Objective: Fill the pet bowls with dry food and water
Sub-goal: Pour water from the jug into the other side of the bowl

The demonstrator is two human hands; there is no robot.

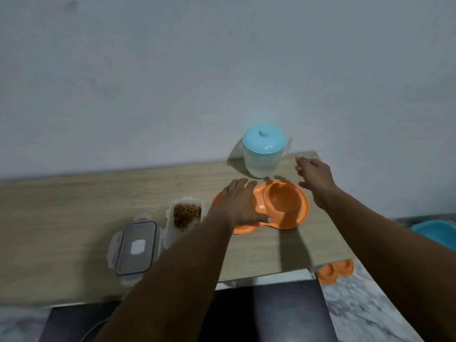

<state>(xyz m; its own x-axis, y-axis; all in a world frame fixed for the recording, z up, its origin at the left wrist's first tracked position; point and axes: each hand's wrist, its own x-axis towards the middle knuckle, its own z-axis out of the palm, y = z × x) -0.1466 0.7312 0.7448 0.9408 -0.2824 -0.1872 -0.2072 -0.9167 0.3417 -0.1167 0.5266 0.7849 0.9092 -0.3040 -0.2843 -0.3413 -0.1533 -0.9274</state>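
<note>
The visible half of the bowl [281, 201] is unfilled; it is touched by the flat left hand [240, 203]; the right hand [314, 180] is held spread.

surface: a wooden table [74, 206] is carrying four things | right end: an orange double bowl [291, 206] is lying flat, and a clear jug [262, 154] with a blue lid is standing just behind it | left of bowl: an open box of dry food [186, 215] is sitting just beside it | further left: a clip lid [135, 248] is lying flat next to the box
</note>
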